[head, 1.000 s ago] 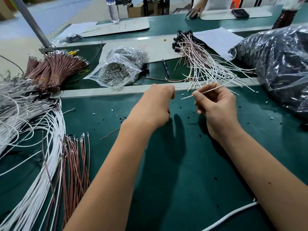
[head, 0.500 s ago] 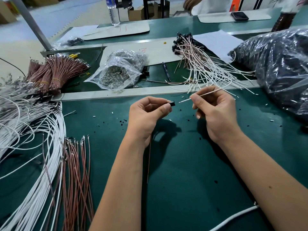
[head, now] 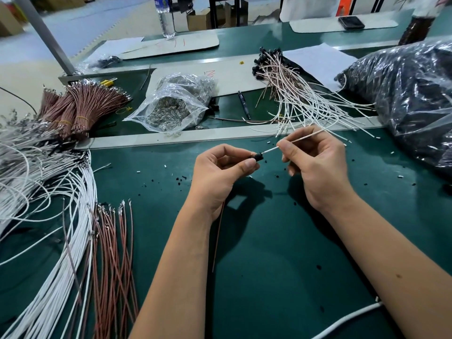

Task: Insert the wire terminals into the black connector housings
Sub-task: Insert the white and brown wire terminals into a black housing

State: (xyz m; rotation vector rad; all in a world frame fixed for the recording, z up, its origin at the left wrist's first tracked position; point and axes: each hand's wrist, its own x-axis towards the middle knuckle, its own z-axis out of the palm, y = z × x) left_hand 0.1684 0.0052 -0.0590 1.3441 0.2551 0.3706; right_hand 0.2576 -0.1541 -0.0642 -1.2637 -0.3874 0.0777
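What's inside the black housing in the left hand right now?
The white wire from the right hand meets the black housing at its opening. The left hand pinches it. Its interior and the terminal's seating are hidden.

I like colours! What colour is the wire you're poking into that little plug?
White wire, seen in the head view.

**Counts around the two hands**

Two hands are showing: left hand (head: 220,172), right hand (head: 315,167). One black connector housing (head: 256,157) is sitting between them. Beyond the left hand, one clear bag (head: 171,106), one pen (head: 244,104) and one water bottle (head: 166,18) are lying; loose wires are too many to count
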